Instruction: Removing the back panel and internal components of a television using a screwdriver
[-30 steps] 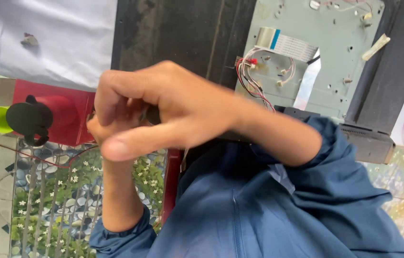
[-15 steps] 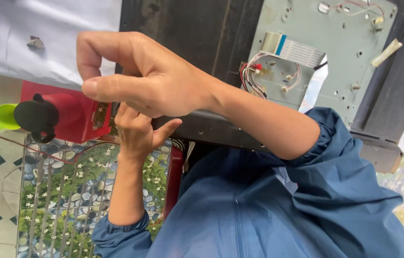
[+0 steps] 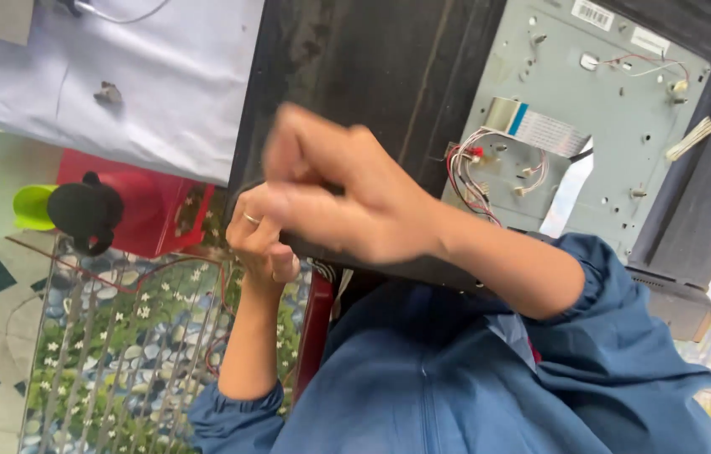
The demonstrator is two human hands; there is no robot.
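Overhead, both hands meet at the near edge of a black flat panel (image 3: pixel 355 59) with its grey metal backplate (image 3: pixel 591 109) exposed; the right hand (image 3: pixel 347 197), blurred, looks clenched, and the ringed left hand (image 3: pixel 264 240) curls beneath, its grip unclear.

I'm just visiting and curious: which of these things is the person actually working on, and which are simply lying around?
In use:
- left hand and right hand, held together at the near edge of the black panel
- grey metal plate with red and white wires and ribbon cable

Lying about:
- red box
- green cup
- white cloth
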